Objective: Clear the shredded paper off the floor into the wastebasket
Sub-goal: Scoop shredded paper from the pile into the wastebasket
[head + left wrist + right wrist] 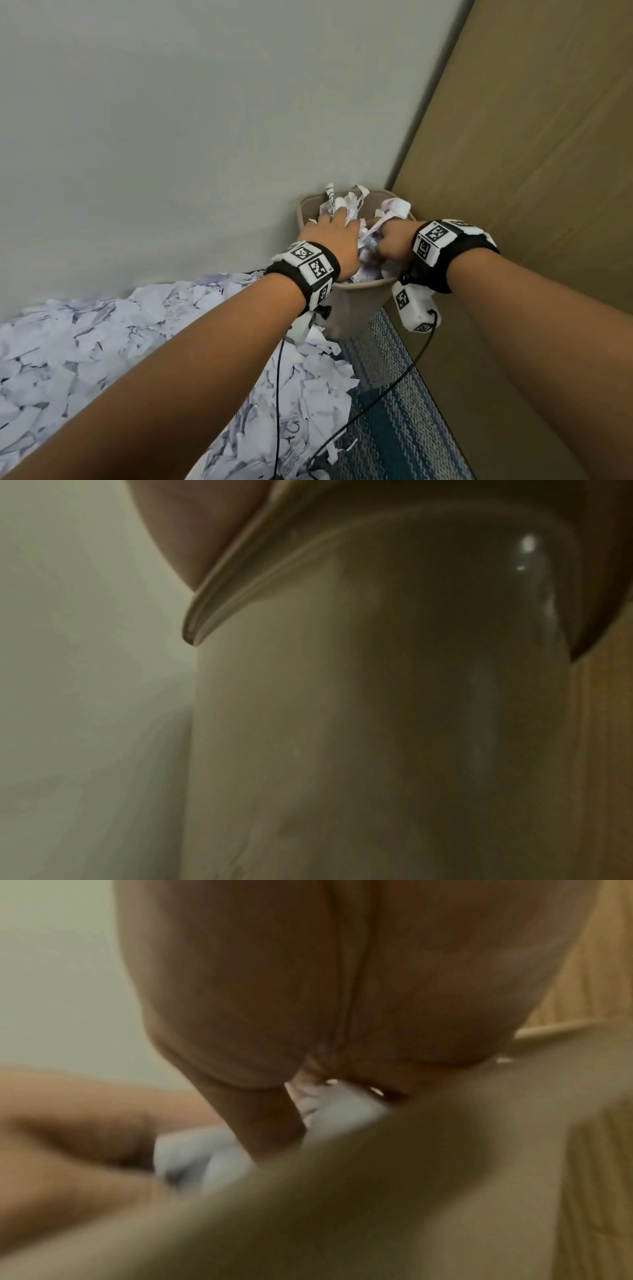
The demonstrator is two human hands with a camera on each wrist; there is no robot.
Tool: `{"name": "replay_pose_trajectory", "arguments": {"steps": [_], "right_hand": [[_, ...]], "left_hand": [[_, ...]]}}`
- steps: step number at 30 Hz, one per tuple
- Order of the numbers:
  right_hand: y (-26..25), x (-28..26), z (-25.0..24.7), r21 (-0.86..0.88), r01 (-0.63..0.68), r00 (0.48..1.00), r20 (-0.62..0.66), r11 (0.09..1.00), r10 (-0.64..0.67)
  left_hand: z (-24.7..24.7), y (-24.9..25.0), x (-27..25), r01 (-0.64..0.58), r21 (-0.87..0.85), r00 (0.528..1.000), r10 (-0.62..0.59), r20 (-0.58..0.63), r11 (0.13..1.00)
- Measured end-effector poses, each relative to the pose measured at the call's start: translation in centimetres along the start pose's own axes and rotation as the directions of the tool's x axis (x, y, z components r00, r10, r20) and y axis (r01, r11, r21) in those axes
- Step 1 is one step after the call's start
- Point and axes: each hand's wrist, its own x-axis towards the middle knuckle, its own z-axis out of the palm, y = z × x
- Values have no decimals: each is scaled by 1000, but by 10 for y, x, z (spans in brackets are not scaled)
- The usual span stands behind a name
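A beige wastebasket (356,301) stands in the corner, heaped above its rim with shredded paper (370,267). My left hand (329,236) lies spread on the left of the heap, its fingers pressing into the paper. My right hand (394,240) is pushed into the right of the heap, its fingers buried and hidden. The left wrist view shows only the basket's wall (377,723) and the heel of the left hand (192,520). In the right wrist view, the right hand's palm (342,988) hangs over paper (205,1150) behind the blurred basket rim (342,1191).
A thick layer of shredded paper (102,342) covers the floor left of the basket, up to the grey wall. A brown panel (531,171) stands close on the right. Blue striped carpet (387,394) shows in front, crossed by black cables (277,394).
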Motion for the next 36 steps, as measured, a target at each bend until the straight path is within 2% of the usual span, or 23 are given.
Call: {"name": "replay_pose_trajectory", "arguments": {"steps": [3, 7, 12, 14, 17, 21, 24, 28, 32, 34, 36], "right_hand": [[-2, -3, -9, -70, 8, 1000, 21, 998, -7], [-6, -4, -12, 13, 35, 999, -13, 999, -35], [-15, 5, -19, 281, 10, 985, -166, 960, 38], [-22, 3, -25, 310, -14, 981, -178, 951, 73], [-28, -4, -36, 221, -89, 979, -162, 971, 126], [-47, -21, -51, -69, -195, 959, -222, 978, 175], [-65, -27, -59, -115, -165, 952, -278, 980, 127], [-98, -29, -62, -27, -90, 931, -357, 996, 74], [-139, -27, -49, -27, 35, 954, -299, 999, -41], [-156, -28, -39, -48, 90, 962, -256, 995, -99], [-173, -25, -21, -32, 177, 973, -146, 984, -179]], "left_hand": [[5, 0, 2, -49, 156, 992, 30, 120, 987], [-1, 2, 6, -93, 168, 976, 56, 211, 981], [-9, 1, 4, -65, -80, 997, 69, 47, 995], [-18, 0, 2, -77, -111, 997, 76, -13, 991], [-30, -7, 1, -63, -131, 998, 59, -38, 989], [-40, -23, -5, -103, -225, 989, 74, -131, 969], [-45, -33, -12, -138, -326, 974, 67, -219, 935], [-51, -58, -28, -94, -499, 955, -64, -290, 862], [-48, -95, -49, -68, -511, 893, -176, -414, 857], [-40, -117, -61, 3, -490, 888, -228, -399, 872], [-28, -145, -82, 102, -426, 908, -259, -330, 899]]}}
